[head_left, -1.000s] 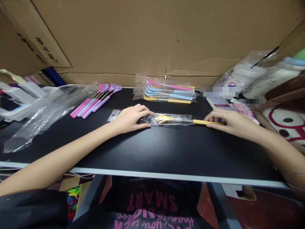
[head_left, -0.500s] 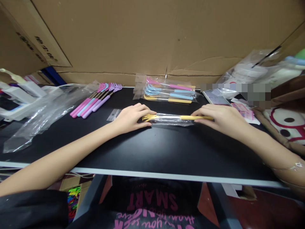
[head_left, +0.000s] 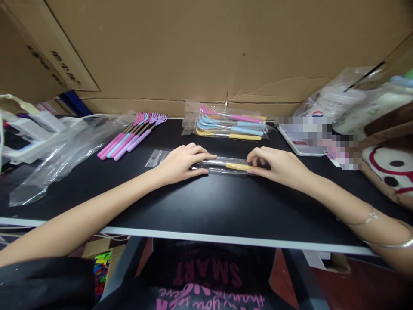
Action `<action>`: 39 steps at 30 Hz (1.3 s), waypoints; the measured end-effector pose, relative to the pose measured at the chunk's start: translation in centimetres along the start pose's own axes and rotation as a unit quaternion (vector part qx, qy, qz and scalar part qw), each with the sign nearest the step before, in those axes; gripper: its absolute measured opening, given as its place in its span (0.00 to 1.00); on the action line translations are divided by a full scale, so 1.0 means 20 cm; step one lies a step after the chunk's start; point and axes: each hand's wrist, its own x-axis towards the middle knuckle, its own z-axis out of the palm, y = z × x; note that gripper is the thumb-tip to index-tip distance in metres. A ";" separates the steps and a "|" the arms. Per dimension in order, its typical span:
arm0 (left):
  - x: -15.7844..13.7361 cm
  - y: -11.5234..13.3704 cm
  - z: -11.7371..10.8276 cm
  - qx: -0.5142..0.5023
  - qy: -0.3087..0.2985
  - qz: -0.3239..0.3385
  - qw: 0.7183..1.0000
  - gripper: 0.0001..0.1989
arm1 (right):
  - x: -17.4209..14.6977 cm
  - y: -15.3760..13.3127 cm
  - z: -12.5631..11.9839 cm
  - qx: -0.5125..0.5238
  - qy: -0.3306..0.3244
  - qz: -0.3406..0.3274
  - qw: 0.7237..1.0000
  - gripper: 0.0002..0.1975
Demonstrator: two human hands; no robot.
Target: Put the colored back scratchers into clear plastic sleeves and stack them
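Note:
A back scratcher with a yellow handle (head_left: 237, 166) and a metal shaft lies sideways in a clear plastic bag (head_left: 219, 171), low over the black table. My left hand (head_left: 185, 162) pinches the bag at its left part, covering the scratcher's claw. The bag's flap (head_left: 155, 158) sticks out to the left of that hand. At the other end, the curled fingers and thumb of my right hand (head_left: 275, 163) close on the handle's tip by the bag's right edge; the exact contact is partly hidden.
Bagged back scratchers (head_left: 232, 125) in pink, blue and yellow lie behind my hands. Several unbagged ones (head_left: 129, 137) and empty plastic bags (head_left: 61, 159) are at the left. A white power strip (head_left: 35, 137) stands far left; a phone (head_left: 300, 144) and a bagged cup (head_left: 338, 101) are at the right.
The yellow back scratcher has slid left, deeper into the bag, and its claw is now hidden under my left hand. My right hand has moved left with the handle, its fingers more curled.

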 end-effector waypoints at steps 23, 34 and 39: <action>-0.03 -0.08 -0.06 -0.025 -0.042 -0.027 0.998 0.23 | -0.03 0.11 -0.13 0.144 -0.145 -0.018 0.979 0.19; -0.03 -0.05 -0.02 -0.069 -0.041 -0.022 0.997 0.23 | -0.01 0.07 0.00 0.111 -0.043 -0.004 0.993 0.22; -0.03 -0.03 -0.02 -0.058 -0.058 -0.011 0.997 0.25 | -0.01 0.08 0.02 0.087 -0.017 0.001 0.996 0.22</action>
